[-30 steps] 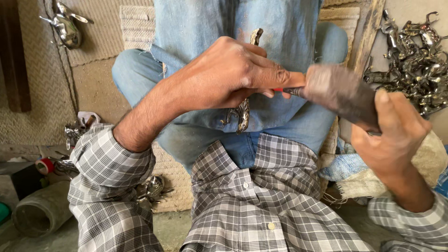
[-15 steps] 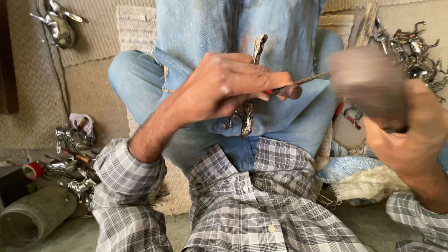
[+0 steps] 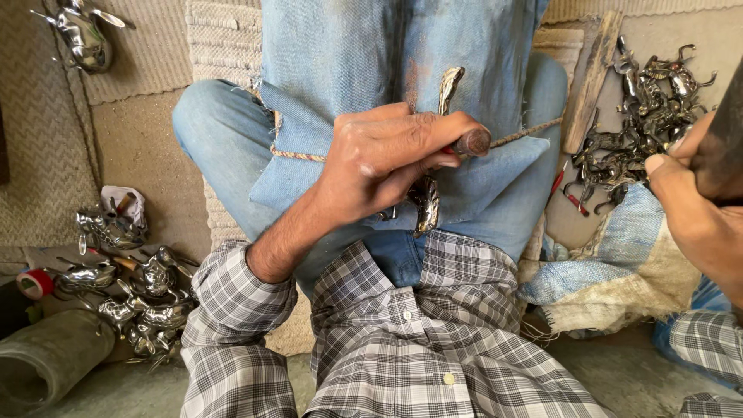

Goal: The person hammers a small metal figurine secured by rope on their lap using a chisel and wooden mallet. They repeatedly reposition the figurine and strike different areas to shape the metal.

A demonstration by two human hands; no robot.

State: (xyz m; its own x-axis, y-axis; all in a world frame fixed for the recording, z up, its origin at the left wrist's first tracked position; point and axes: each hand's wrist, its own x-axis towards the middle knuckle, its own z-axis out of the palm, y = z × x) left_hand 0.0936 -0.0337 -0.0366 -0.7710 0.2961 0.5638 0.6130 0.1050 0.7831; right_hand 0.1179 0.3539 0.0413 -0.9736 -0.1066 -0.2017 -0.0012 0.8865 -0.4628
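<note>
I see my left hand (image 3: 379,166) closed tight around a chisel-like tool (image 3: 472,142), pressing a curved metal figurine (image 3: 428,197) against my lap. My right hand (image 3: 700,213), at the right edge, clutches a dark hammer (image 3: 727,139). Farther right lie metal figurines (image 3: 635,131).

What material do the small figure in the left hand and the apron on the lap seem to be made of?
The figure under the left hand looks like polished metal: silvery with bright reflections, like the pile of figures on the floor. The apron looks like blue denim, matte and faded, with frayed edges.
</note>
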